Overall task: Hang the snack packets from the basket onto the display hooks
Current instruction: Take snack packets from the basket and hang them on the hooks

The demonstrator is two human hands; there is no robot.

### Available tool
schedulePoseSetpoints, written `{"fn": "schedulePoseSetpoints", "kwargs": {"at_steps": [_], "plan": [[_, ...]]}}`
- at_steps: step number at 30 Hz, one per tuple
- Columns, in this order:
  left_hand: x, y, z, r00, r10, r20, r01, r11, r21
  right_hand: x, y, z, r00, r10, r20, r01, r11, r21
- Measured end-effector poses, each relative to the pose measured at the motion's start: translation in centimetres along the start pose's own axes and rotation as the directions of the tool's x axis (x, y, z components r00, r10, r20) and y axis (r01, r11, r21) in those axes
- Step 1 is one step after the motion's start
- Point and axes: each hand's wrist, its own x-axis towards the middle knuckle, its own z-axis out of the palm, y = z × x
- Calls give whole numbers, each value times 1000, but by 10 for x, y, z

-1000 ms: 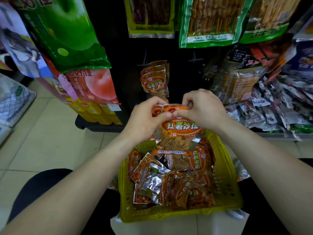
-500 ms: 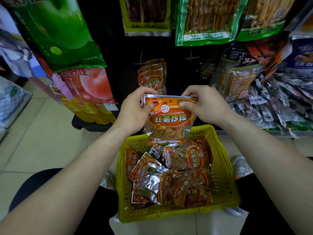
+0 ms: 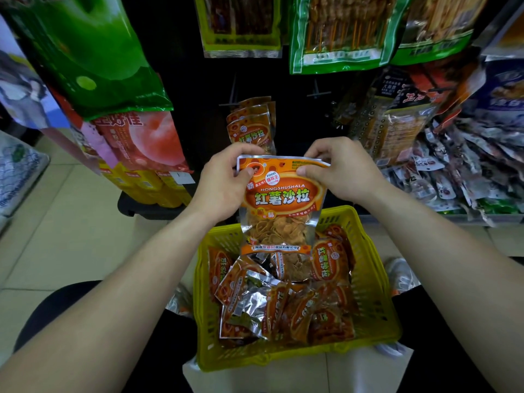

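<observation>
An orange snack packet point(image 3: 280, 205) hangs upright between both hands, its printed front facing me. My left hand point(image 3: 224, 184) pinches its top left corner and my right hand point(image 3: 338, 171) pinches its top right corner. Below it, a yellow plastic basket point(image 3: 374, 279) on my lap holds several more orange packets point(image 3: 283, 302). Just behind the held packet, a few matching packets point(image 3: 251, 129) hang on a display hook. A bare hook point(image 3: 317, 90) juts from the dark panel to their right.
Large green bags point(image 3: 93, 52) and peach-printed packs point(image 3: 147, 143) hang at the left. Skewer snack bags point(image 3: 340, 29) hang above. Dark packets point(image 3: 397, 120) and a heap of small sachets point(image 3: 467, 171) fill the right shelf. Tiled floor point(image 3: 62, 222) lies at the left.
Both hands have lifted the orange packet out of the basket and straightened it. It now hangs flat and upright, higher and closer to the hanging packets.
</observation>
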Motion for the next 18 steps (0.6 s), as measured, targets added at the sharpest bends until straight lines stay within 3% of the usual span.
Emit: {"fn": "schedulePoseSetpoints", "kwargs": {"at_steps": [7, 14, 18], "plan": [[0, 0, 0, 1000, 3, 1, -3, 1000, 9, 1, 1, 0, 1000, -8, 21, 8, 1000, -25], [-1, -5, 2, 999, 28, 43, -29, 999, 32, 2, 5, -7, 953, -25, 303, 50, 996, -75], [1, -8, 3, 998, 38, 50, -41, 997, 64, 4, 9, -10, 937, 29, 348, -12, 999, -51]]}}
